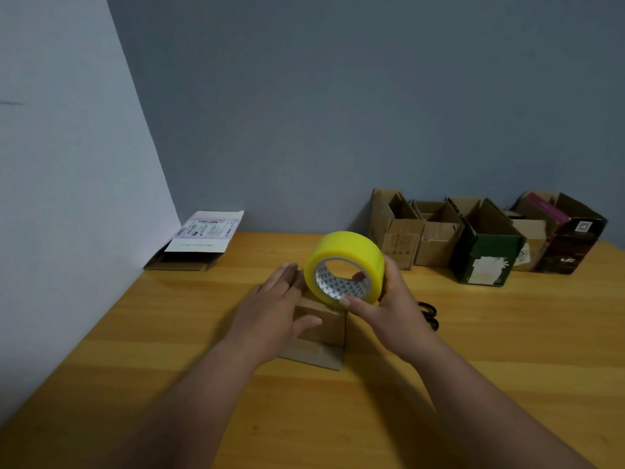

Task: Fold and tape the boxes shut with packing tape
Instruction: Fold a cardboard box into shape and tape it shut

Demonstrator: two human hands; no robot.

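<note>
We count one roll of yellow packing tape [345,265] and one small brown box [321,328] under two hands. One flattened box with a label [199,242] lies at the wall. The open boxes [487,231] at the back number about five; some overlap. One pair of black scissors [429,318].
</note>
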